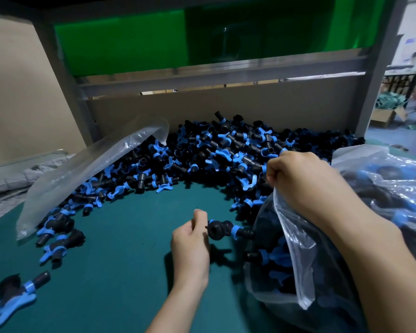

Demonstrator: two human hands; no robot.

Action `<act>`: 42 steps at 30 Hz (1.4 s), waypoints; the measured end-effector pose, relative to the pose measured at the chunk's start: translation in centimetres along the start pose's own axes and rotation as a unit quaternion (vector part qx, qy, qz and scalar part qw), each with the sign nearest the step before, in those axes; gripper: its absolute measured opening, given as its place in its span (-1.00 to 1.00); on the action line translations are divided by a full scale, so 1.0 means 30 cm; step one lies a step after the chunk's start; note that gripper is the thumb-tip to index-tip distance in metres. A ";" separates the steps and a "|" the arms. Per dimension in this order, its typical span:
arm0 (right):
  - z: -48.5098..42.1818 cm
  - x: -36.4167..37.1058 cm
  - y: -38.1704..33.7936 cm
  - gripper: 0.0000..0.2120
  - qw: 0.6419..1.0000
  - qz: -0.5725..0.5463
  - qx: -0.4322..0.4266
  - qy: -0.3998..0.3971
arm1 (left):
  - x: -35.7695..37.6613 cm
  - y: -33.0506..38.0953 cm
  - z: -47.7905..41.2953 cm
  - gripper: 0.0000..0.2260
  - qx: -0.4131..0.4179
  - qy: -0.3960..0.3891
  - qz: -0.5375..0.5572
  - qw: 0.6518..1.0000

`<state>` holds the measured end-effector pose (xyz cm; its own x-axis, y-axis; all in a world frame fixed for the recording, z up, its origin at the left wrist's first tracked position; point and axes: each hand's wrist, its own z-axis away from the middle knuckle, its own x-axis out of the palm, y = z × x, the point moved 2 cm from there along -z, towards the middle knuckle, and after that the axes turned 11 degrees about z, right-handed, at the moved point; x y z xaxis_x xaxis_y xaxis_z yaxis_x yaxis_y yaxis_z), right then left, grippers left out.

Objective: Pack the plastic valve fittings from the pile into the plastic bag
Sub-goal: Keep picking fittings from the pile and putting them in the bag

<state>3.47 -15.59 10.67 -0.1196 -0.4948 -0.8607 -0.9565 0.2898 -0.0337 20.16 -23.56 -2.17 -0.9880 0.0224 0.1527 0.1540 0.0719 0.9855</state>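
Right hand (pixel 296 179) grips plastic bag (pixel 294 251); left hand (pixel 190 239) beside fitting (pixel 220 230).

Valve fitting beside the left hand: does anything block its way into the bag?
Nothing visible does. The valve fitting is right at the plastic bag's mouth, which the right hand holds up by the rim.

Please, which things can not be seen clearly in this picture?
- Head view: how full the plastic bag is; its cloudy film and the arm of the right hand cover the inside.
- Head view: whether the left hand pinches the valve fitting; its curled fingers hide the contact.
- Head view: the loose fitting at lower left; the frame edge cuts it off.
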 end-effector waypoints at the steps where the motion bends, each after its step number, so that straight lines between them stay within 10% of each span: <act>1: -0.002 0.002 0.001 -0.69 1.000 -0.002 0.001 -0.002 | 0.006 0.000 0.003 -0.55 0.004 0.001 -0.022 1.000; 34: 0.003 -0.004 -0.008 -0.67 1.000 -0.015 0.009 -0.016 | -0.003 0.018 0.020 -0.52 0.136 0.050 -0.054 0.988; 42: -0.008 -0.033 -0.019 -0.73 0.995 -0.082 0.033 0.046 | 0.055 0.086 0.065 -0.67 0.047 -0.136 0.145 0.979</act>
<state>4.08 -15.46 11.66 0.0104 -0.6126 -0.7903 -0.9462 0.2496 -0.2059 18.95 -21.39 0.49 -0.8647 0.3201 0.3871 0.4408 0.1142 0.8903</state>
